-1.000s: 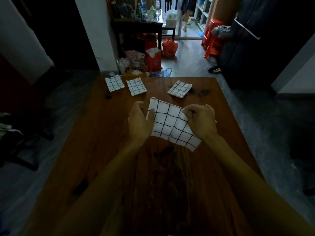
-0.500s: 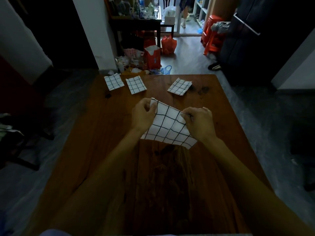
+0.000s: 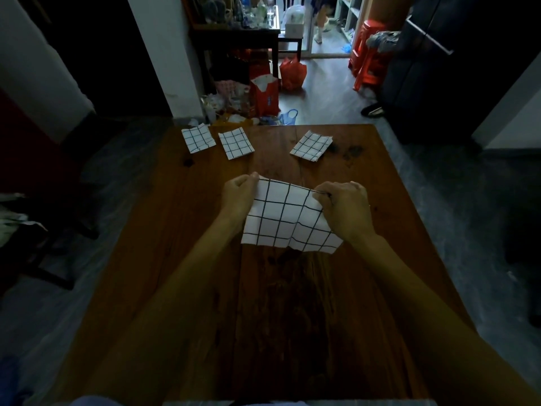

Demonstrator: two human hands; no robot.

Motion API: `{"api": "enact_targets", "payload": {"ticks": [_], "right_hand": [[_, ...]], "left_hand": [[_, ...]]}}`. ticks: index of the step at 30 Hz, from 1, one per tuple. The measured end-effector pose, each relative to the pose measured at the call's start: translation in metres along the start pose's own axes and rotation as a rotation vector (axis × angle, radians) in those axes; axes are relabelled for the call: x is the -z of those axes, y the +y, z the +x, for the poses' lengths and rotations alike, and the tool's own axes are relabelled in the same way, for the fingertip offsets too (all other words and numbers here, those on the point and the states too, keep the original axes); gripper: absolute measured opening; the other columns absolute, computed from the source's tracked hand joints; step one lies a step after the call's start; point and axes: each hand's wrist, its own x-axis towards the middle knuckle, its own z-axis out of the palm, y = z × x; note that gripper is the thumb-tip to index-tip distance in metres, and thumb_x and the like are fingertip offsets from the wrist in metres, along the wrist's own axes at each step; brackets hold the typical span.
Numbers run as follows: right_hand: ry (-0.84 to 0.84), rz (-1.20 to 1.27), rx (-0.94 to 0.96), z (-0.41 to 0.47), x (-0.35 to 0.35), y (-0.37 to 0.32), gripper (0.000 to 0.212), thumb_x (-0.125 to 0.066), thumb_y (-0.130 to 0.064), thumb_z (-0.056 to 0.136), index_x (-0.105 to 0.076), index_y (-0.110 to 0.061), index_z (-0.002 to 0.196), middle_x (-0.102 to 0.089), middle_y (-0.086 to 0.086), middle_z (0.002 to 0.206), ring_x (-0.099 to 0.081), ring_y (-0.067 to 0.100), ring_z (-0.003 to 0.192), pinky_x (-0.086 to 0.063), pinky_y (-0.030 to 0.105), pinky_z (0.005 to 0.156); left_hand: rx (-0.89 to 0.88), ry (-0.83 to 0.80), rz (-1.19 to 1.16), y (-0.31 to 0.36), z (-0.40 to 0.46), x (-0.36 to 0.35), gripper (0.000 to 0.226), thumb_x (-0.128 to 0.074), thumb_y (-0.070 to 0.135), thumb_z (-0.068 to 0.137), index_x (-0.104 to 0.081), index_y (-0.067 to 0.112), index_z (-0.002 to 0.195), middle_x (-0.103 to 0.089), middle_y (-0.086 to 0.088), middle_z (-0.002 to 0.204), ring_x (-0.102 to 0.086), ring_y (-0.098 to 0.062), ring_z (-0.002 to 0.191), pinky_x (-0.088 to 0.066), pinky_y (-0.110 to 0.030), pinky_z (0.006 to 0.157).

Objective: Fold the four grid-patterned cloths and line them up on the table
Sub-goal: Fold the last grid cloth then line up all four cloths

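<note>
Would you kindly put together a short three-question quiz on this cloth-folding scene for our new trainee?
1. True or false: the left hand and the right hand both pinch the top edge of the large white black-grid cloth.
2. How many small folded white grid-patterned cloths lie near the far edge of the brown wooden table?
3. Which folded cloth lies apart from the other two? A) far-left cloth B) middle cloth C) far-right cloth

Key
1. True: one hand grips each top corner.
2. Three.
3. C: the two on the left lie side by side, and the right one lies apart and turned at an angle.
</note>
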Motion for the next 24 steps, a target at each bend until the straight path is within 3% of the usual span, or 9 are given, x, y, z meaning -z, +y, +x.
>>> {"api": "enact_targets", "payload": {"ticks": [4, 7, 8, 10, 13, 18, 21, 24], "right_hand": [[0.02, 0.035, -0.017, 0.003, 0.001, 0.004, 0.009, -0.06, -0.025, 0.092, -0.068, -0.025, 0.088, -0.069, -0.01, 0.081, -0.062, 0.013, 0.077, -0.041, 0.045, 0.094], [0.009, 0.02, 0.005, 0.006, 0.005, 0.008, 0.008, -0.06, -0.024, 0.093, -0.068, -0.023, 0.09, -0.07, -0.006, 0.084, -0.063, 0.016, 0.079, -0.041, 0.044, 0.094], [-0.006, 0.006, 0.023, 0.006, 0.006, 0.008, 0.009, -0.059, -0.024, 0.093, -0.067, -0.022, 0.091, -0.07, -0.005, 0.085, -0.063, 0.018, 0.081, -0.038, 0.044, 0.097], [-0.04, -0.029, 0.058, 0.008, 0.007, 0.005, 0.011, -0.056, -0.024, 0.095, -0.067, -0.021, 0.093, -0.069, -0.003, 0.088, -0.062, 0.019, 0.087, -0.03, 0.042, 0.101], [-0.054, -0.035, 0.093, 0.01, 0.006, -0.003, 0.013, -0.056, -0.023, 0.095, -0.068, -0.02, 0.096, -0.07, -0.002, 0.09, -0.062, 0.021, 0.091, -0.027, 0.041, 0.102], [-0.055, 0.021, 0.131, 0.009, 0.007, -0.005, 0.015, -0.056, -0.024, 0.094, -0.07, -0.022, 0.094, -0.071, -0.005, 0.09, -0.063, 0.019, 0.086, -0.033, 0.044, 0.099], [-0.05, 0.038, 0.133, 0.009, 0.01, 0.001, 0.013, -0.059, -0.024, 0.093, -0.072, -0.025, 0.093, -0.072, -0.009, 0.089, -0.064, 0.013, 0.079, -0.042, 0.047, 0.096], [-0.063, 0.037, 0.111, 0.006, 0.014, 0.009, 0.013, -0.059, -0.028, 0.094, -0.072, -0.026, 0.093, -0.073, -0.01, 0.089, -0.065, 0.009, 0.075, -0.041, 0.049, 0.099]], "left_hand": [[-0.054, 0.141, 0.109, -0.008, -0.002, -0.004, 0.032, -0.043, 0.031, 0.099, -0.052, 0.017, 0.071, -0.054, 0.0, 0.071, -0.05, -0.011, 0.065, -0.042, -0.024, 0.062], [-0.259, 0.305, 0.258, -0.006, -0.01, -0.004, 0.018, -0.047, 0.033, 0.097, -0.053, 0.023, 0.084, -0.057, 0.005, 0.085, -0.055, -0.008, 0.08, -0.048, -0.024, 0.074], [-0.414, 0.284, 0.376, -0.006, -0.012, -0.004, 0.015, -0.049, 0.034, 0.096, -0.056, 0.022, 0.092, -0.06, 0.004, 0.095, -0.055, -0.01, 0.091, -0.047, -0.028, 0.083], [-0.706, 0.091, 0.609, -0.002, -0.013, -0.008, 0.024, -0.051, 0.036, 0.094, -0.06, 0.018, 0.108, -0.061, -0.002, 0.112, -0.053, -0.016, 0.108, -0.037, -0.035, 0.099], [-0.896, -0.14, 0.785, 0.005, -0.012, -0.022, 0.03, -0.054, 0.036, 0.094, -0.062, 0.016, 0.115, -0.065, -0.003, 0.114, -0.054, -0.02, 0.112, -0.026, -0.035, 0.101], [-0.905, -0.158, 0.847, -0.001, -0.007, -0.027, 0.024, -0.046, 0.029, 0.098, -0.068, 0.018, 0.098, -0.071, 0.004, 0.094, -0.064, -0.014, 0.086, -0.026, -0.035, 0.102], [-0.853, -0.154, 0.865, 0.0, -0.004, -0.017, 0.021, -0.049, 0.029, 0.096, -0.069, 0.022, 0.097, -0.072, 0.005, 0.095, -0.064, -0.011, 0.085, -0.029, -0.037, 0.104], [-0.798, -0.139, 0.879, -0.002, -0.001, -0.003, 0.021, -0.051, 0.029, 0.096, -0.07, 0.021, 0.099, -0.073, 0.005, 0.098, -0.065, -0.011, 0.085, -0.03, -0.035, 0.102]]}}
